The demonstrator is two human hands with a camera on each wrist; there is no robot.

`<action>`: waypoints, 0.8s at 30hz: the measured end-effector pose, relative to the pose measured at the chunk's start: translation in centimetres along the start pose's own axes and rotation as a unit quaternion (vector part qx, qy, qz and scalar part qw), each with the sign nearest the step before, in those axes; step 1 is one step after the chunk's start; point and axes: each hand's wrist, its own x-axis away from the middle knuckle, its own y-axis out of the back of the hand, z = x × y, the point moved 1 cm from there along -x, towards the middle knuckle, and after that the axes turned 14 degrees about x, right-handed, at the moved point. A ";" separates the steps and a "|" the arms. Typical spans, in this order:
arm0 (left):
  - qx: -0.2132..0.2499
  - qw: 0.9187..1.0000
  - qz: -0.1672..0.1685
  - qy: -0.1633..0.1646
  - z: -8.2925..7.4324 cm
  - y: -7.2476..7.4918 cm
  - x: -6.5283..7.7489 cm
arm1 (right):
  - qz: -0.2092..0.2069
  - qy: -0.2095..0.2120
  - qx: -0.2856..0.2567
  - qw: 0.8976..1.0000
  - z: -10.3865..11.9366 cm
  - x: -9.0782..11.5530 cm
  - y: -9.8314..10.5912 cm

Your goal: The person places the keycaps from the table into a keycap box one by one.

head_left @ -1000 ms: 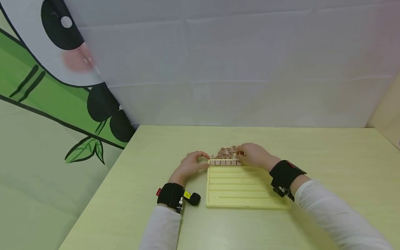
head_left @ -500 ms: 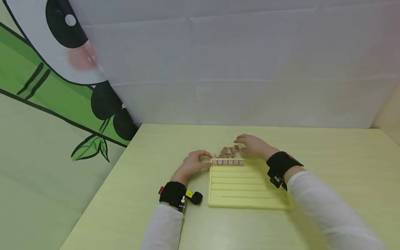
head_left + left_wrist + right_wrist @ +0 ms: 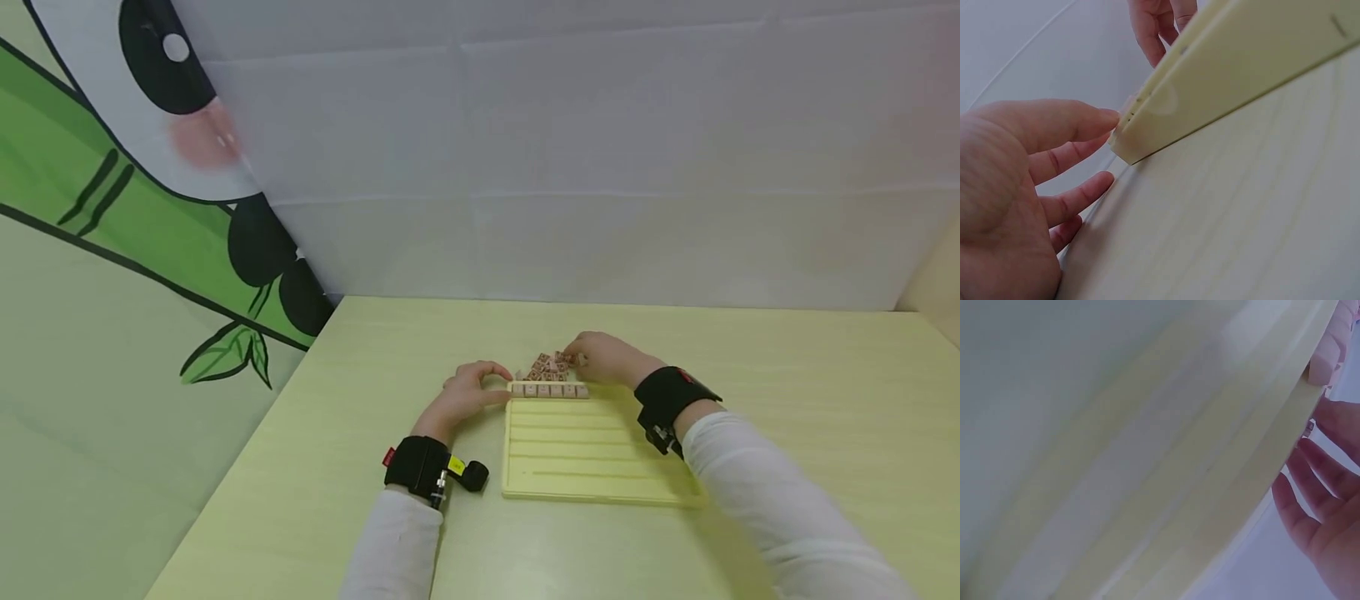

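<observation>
A yellow ridged board (image 3: 600, 446) lies flat on the table. Along its far ledge, starting from the left end, stands a row of small pale tiles (image 3: 550, 390) with marks too small to read. Just behind is a loose pile of brown-printed tiles (image 3: 545, 367). My left hand (image 3: 459, 398) pinches the board's far left corner, thumb on the near side in the left wrist view. At the right side of the pile, my right hand (image 3: 611, 358) has thumb and fingertips around a small tile (image 3: 1309, 429), mostly hidden by the fingers and the board's edge.
The pale wooden table (image 3: 787, 383) runs back to a white cloth backdrop (image 3: 600, 167). A printed cartoon panel (image 3: 150, 250) stands at the left. Both wrists wear black bands, and a small black piece (image 3: 474, 476) sticks out from the left band.
My right hand left the tile row, lifted back and right with fingers spread, then came down onto a tile at the pile's right side. My left hand stays at the board's corner.
</observation>
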 end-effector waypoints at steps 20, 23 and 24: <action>-0.010 1.000 -0.025 0.013 -0.8 -0.7 -1.7 | -0.027 0.032 0.005 0.999 -3.0 -1.0 0.0; -0.006 0.999 -0.030 0.018 -1.1 -0.9 -2.1 | -0.028 0.026 0.000 0.999 -3.8 -1.2 0.3; -0.006 0.999 -0.031 0.019 -1.2 -0.9 -2.2 | -0.031 0.024 -0.004 0.999 -4.1 -1.3 0.4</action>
